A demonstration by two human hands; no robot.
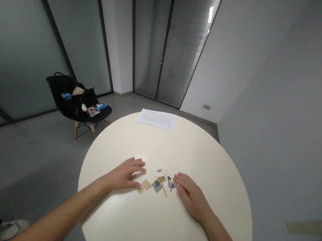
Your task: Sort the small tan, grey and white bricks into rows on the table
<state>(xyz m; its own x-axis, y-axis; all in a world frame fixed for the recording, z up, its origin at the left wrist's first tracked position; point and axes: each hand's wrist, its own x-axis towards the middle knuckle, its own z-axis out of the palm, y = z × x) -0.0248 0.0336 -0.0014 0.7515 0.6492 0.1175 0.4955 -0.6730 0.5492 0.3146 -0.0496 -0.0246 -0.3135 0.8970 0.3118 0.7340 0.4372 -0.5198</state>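
A small heap of building bricks lies on the round table between my two hands. My left hand [127, 173] is at the heap's left side, fingers spread, its thumb at the end of a tan brick plate [143, 187]. I cannot tell whether the thumb touches that plate. Grey bricks [157, 187] sit in the middle, beside another tan plate [161, 179] with its hollow side up. At the right edge of the heap, my right hand [191, 195] rests with fingers stretched out, close to small dark grey pieces [171, 185]. White pieces [160, 168] lie at the back.
The round cream table [116, 139] fills the lower middle. A printed sheet of paper [156, 119] lies at its far edge. Behind on the left stands a black chair [61, 106] with a bag and packets on it. A wall [284, 141] runs along the right.
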